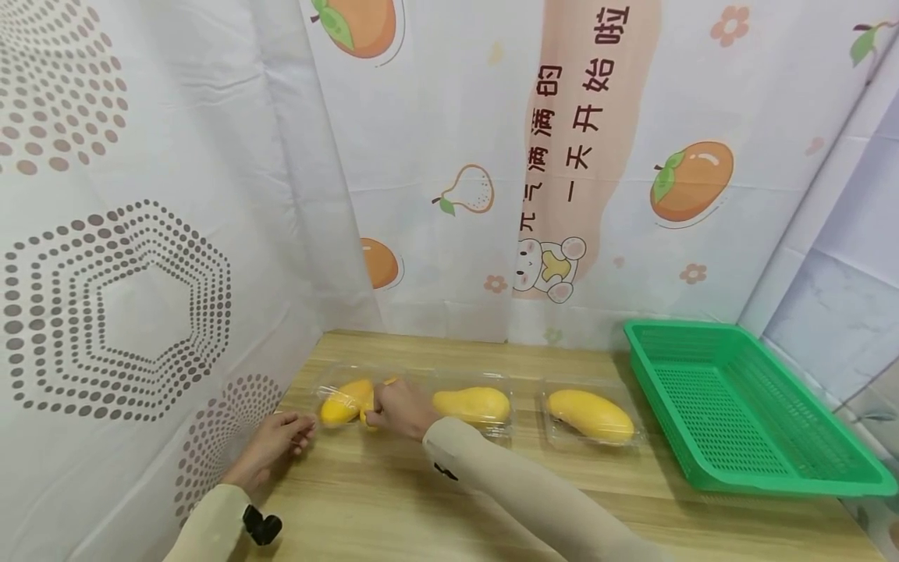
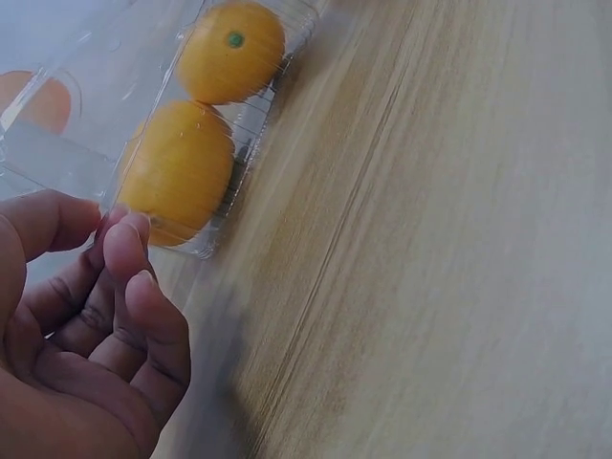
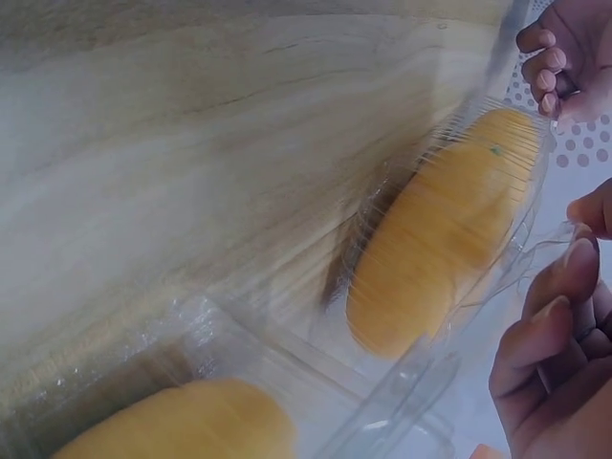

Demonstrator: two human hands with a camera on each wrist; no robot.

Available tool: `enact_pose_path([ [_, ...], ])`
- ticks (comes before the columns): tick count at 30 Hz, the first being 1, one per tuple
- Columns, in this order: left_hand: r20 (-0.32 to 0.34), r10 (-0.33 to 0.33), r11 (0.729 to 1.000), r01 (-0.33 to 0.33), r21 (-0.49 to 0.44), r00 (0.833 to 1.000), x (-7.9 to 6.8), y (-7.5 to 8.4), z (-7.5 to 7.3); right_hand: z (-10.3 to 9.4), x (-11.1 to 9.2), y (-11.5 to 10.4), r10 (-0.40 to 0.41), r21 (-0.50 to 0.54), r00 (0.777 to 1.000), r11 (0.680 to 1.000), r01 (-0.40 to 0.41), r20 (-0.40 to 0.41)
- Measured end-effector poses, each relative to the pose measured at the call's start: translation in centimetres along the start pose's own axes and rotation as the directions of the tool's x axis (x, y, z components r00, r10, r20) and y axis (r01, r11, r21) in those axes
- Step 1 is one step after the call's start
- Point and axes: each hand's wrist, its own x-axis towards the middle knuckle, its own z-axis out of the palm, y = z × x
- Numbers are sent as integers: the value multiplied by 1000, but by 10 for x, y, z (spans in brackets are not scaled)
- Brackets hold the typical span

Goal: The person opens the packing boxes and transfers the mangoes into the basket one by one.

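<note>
Garment: long, plain cream-beige sleeves, the left sleeve (image 1: 211, 524) at the lower left of the head view and the right sleeve (image 1: 523, 488) at lower centre, each extending to the wrist. Wrist hardware: a black, compact, rounded unit (image 1: 262, 526) at the left cuff, and a smaller visible black piece (image 1: 445, 471) at the right cuff. Left hand (image 1: 272, 446) and right hand (image 1: 402, 409): bare, with short fingernails visible in the wrist views.

Head view: we look forward, down over left hand (image 1: 275, 442) and right hand (image 1: 402, 408). Wrist views: close, past each hand, sharing clear box (image 2: 247, 121) between them.
</note>
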Motion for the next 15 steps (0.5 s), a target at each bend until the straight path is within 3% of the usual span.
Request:
enact_pose_path([
  [15, 10, 18, 1000, -17, -22, 1000, -5, 1, -1, 0, 3, 2, 19, 38, 999, 999, -20, 26],
])
